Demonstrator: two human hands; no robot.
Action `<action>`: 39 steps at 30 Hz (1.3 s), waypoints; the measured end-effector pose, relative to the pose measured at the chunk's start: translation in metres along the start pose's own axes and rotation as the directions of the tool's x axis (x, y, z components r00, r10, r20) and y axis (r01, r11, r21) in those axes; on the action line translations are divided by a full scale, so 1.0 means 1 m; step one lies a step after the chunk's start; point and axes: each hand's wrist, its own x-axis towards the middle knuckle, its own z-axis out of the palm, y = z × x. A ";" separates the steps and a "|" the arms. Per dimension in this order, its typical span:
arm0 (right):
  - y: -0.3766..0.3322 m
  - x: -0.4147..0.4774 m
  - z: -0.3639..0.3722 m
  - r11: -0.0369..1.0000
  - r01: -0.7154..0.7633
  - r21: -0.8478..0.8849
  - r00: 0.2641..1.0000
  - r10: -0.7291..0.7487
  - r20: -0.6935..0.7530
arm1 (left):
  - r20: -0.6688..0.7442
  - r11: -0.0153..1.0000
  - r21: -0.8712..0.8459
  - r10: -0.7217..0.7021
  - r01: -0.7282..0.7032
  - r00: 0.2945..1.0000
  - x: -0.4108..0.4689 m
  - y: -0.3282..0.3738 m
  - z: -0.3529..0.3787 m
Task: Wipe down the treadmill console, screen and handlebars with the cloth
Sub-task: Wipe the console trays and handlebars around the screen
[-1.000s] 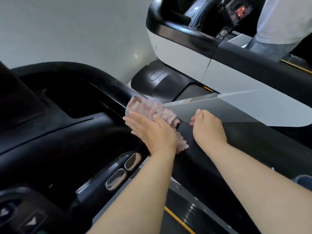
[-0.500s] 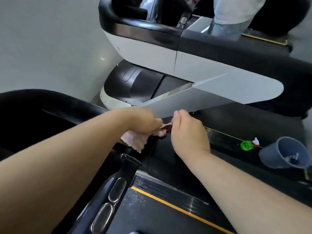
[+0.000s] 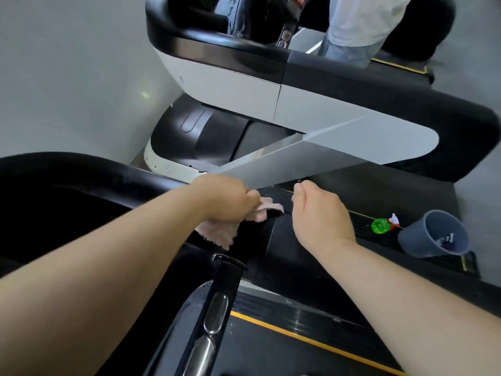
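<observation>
My left hand grips a pink fluffy cloth wrapped over the black handlebar of the treadmill, where the bar bends down to the side rail. One end of the cloth sticks out to the right of my fingers. Just to the right, my right hand hovers over the same bar with loosely curled fingers, a small gap from the cloth and holding nothing. The console is out of frame to the left.
A black grip with metal pulse sensors runs down in front of me. A green spray bottle and a grey bucket lie on the deck at right. Beyond stands a neighbouring white-and-black treadmill with a person on it.
My left hand went from pressing the flat cloth to gripping it around the bar further right. My right hand let go of the cloth's end and drew slightly away.
</observation>
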 end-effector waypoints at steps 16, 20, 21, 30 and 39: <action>-0.067 -0.004 0.025 0.989 0.047 -0.143 0.998 -0.042 0.044 | -0.365 0.471 -0.823 -0.867 0.317 0.340 -0.050 -0.091 0.065; -0.106 0.006 0.047 0.988 0.097 -0.119 0.994 -0.090 0.065 | -0.148 0.170 -0.984 -0.943 0.047 0.296 -0.045 -0.070 0.069; -0.108 0.009 0.049 0.990 0.083 -0.114 0.995 -0.076 0.063 | -0.104 0.116 -0.993 -0.954 0.025 0.282 -0.041 -0.080 0.065; -0.111 0.012 0.051 0.999 0.043 -0.027 0.999 -0.044 -0.018 | -0.035 0.030 -0.999 -0.990 -0.041 0.133 -0.039 -0.125 0.057; -0.105 0.011 0.046 0.993 0.083 0.079 0.996 -0.086 0.034 | -0.157 0.146 -0.988 -0.914 -0.057 0.374 -0.039 0.006 0.074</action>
